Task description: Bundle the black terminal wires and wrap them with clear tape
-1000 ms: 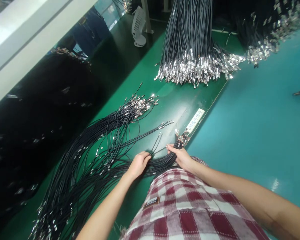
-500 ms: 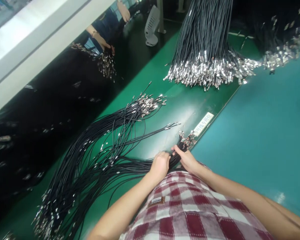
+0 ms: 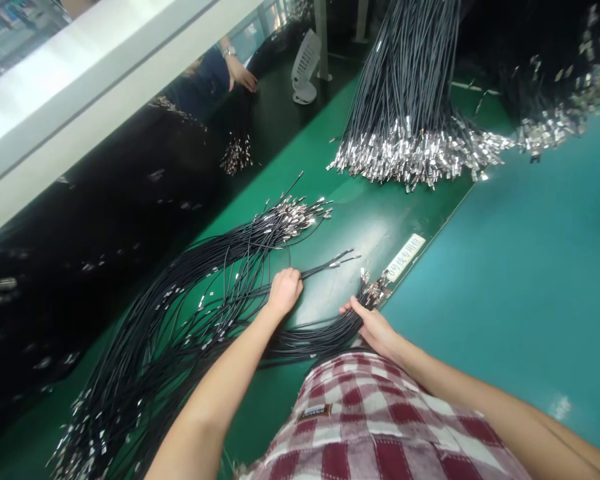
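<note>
My right hand (image 3: 373, 323) is wrapped round a bundle of black cables (image 3: 320, 339) near its metal-tipped ends, close to the table edge in front of my body. Those ends (image 3: 375, 288) stick out beyond my fingers. Farther left, my left hand (image 3: 286, 291) is closed on a few loose black cables (image 3: 325, 265), whose tips point right over the green surface. Its fingertips are partly hidden. Behind it lies a larger bunch of black cables (image 3: 225, 243) with silvery connectors, curving down to the lower left.
A thick hank of cables (image 3: 405, 80) with many silver terminals lies at the back right. A white label (image 3: 406, 257) is stuck along the table edge. A pale rail (image 3: 105, 87) crosses the upper left, with another person's hand (image 3: 241, 72) and a small white fan (image 3: 306, 67) beyond.
My left hand has moved left and away from the held bundle, onto the few loose cables. My right hand keeps its hold. The other person's hand and cables have shifted right.
</note>
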`<state>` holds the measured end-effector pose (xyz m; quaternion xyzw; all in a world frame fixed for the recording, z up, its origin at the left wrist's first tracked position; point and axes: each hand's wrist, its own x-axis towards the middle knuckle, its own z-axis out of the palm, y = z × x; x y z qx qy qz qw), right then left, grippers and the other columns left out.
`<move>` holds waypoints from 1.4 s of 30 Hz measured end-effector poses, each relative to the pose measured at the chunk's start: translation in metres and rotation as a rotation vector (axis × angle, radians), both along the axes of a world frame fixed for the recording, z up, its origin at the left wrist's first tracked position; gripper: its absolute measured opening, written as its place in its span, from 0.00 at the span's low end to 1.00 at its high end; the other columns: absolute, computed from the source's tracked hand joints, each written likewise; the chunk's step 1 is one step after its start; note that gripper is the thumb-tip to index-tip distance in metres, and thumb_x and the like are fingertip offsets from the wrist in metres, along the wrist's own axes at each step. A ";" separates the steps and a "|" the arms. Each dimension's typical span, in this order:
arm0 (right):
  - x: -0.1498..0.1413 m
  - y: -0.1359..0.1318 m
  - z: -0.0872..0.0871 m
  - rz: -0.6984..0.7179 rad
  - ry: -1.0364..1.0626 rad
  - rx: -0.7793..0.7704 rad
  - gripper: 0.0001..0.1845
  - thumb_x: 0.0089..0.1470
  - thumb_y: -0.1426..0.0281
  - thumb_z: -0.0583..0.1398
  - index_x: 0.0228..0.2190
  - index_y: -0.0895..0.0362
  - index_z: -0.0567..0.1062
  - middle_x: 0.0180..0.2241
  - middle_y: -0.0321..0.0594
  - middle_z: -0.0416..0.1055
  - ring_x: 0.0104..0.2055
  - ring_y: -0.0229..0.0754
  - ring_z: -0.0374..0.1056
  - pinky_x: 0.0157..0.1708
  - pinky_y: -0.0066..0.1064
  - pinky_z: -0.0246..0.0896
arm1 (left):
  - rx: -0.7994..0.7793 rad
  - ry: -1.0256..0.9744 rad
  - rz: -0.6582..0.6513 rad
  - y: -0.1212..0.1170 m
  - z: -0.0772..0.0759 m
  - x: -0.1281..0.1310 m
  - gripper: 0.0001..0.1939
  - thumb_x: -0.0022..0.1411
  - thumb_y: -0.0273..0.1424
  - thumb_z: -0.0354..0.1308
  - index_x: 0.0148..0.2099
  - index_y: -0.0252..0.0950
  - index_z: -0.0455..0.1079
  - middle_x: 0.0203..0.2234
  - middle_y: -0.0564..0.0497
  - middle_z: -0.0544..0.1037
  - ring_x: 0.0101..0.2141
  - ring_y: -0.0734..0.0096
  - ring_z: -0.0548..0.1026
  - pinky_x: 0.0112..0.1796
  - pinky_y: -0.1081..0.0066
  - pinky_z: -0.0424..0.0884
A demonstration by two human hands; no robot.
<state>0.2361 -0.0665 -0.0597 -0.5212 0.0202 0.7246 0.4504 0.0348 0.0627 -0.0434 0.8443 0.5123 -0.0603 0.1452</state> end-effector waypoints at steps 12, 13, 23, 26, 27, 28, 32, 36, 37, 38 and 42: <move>0.000 0.003 0.003 -0.076 0.149 0.059 0.29 0.37 0.55 0.73 0.41 0.55 0.79 0.24 0.32 0.71 0.29 0.37 0.65 0.31 0.29 0.63 | -0.806 -0.812 0.439 -0.086 0.018 -0.016 0.20 0.60 0.46 0.57 0.40 0.31 0.71 0.19 0.55 0.69 0.22 0.76 0.65 0.27 0.74 0.60; 0.000 0.003 0.003 -0.082 0.158 0.055 0.28 0.37 0.56 0.73 0.40 0.55 0.79 0.25 0.32 0.71 0.29 0.37 0.65 0.31 0.29 0.62 | -0.821 -0.826 0.469 -0.092 0.018 -0.018 0.22 0.59 0.47 0.58 0.39 0.31 0.72 0.19 0.55 0.70 0.22 0.76 0.65 0.26 0.75 0.60; 0.000 0.003 0.011 -0.026 0.066 0.055 0.25 0.34 0.57 0.75 0.33 0.60 0.80 0.25 0.37 0.75 0.29 0.39 0.68 0.32 0.32 0.62 | -0.862 -0.968 0.602 -0.094 0.018 0.030 0.19 0.58 0.45 0.59 0.33 0.33 0.68 0.21 0.52 0.74 0.21 0.74 0.72 0.27 0.73 0.68; 0.000 0.001 0.013 -0.057 0.076 0.094 0.25 0.34 0.57 0.75 0.33 0.58 0.80 0.30 0.39 0.77 0.34 0.43 0.71 0.37 0.34 0.64 | -0.631 -0.749 0.455 -0.101 0.023 0.060 0.14 0.66 0.36 0.50 0.34 0.33 0.70 0.23 0.51 0.75 0.21 0.74 0.70 0.28 0.71 0.67; 0.000 0.000 0.013 -0.067 0.079 0.092 0.25 0.33 0.58 0.75 0.34 0.57 0.80 0.31 0.40 0.78 0.36 0.44 0.71 0.39 0.35 0.65 | -0.526 -0.688 0.386 -0.105 0.025 0.067 0.13 0.67 0.32 0.48 0.35 0.34 0.71 0.25 0.50 0.76 0.24 0.73 0.71 0.31 0.70 0.69; 0.000 -0.002 0.012 -0.075 0.084 0.082 0.25 0.32 0.58 0.75 0.33 0.56 0.80 0.32 0.40 0.79 0.38 0.45 0.72 0.40 0.36 0.65 | -0.428 -0.637 0.313 -0.108 0.028 0.071 0.13 0.67 0.30 0.46 0.37 0.34 0.72 0.28 0.48 0.76 0.28 0.71 0.73 0.35 0.69 0.70; 0.000 -0.005 0.009 -0.081 0.114 0.020 0.24 0.30 0.57 0.76 0.29 0.58 0.79 0.29 0.41 0.77 0.39 0.48 0.72 0.42 0.37 0.66 | -0.192 -0.383 0.094 -0.100 0.034 0.066 0.14 0.68 0.34 0.49 0.37 0.35 0.75 0.36 0.45 0.76 0.41 0.62 0.73 0.44 0.63 0.68; -0.002 -0.003 0.007 -0.109 0.139 0.029 0.23 0.32 0.57 0.75 0.26 0.57 0.77 0.24 0.35 0.73 0.36 0.44 0.71 0.40 0.35 0.65 | -0.028 -0.163 0.094 -0.047 0.022 0.035 0.10 0.67 0.33 0.54 0.45 0.35 0.72 0.43 0.44 0.75 0.47 0.58 0.69 0.47 0.61 0.66; -0.002 -0.002 0.008 -0.113 0.149 0.039 0.22 0.33 0.57 0.75 0.25 0.57 0.76 0.23 0.34 0.71 0.36 0.44 0.71 0.40 0.34 0.65 | 0.019 -0.113 0.107 -0.033 0.016 0.027 0.11 0.66 0.31 0.54 0.49 0.35 0.70 0.46 0.43 0.73 0.49 0.57 0.68 0.48 0.60 0.66; -0.003 -0.001 0.008 -0.112 0.160 0.045 0.21 0.34 0.57 0.75 0.24 0.56 0.75 0.23 0.33 0.70 0.35 0.43 0.71 0.39 0.34 0.66 | 0.057 -0.056 0.121 -0.020 0.011 0.021 0.12 0.65 0.30 0.55 0.51 0.34 0.68 0.48 0.41 0.72 0.50 0.55 0.67 0.48 0.59 0.66; -0.003 0.001 0.009 -0.123 0.185 0.034 0.20 0.35 0.58 0.75 0.27 0.56 0.76 0.22 0.32 0.67 0.31 0.40 0.69 0.35 0.33 0.66 | 0.058 0.088 0.108 -0.002 -0.004 0.008 0.06 0.66 0.28 0.53 0.43 0.33 0.68 0.41 0.40 0.72 0.47 0.52 0.68 0.46 0.57 0.67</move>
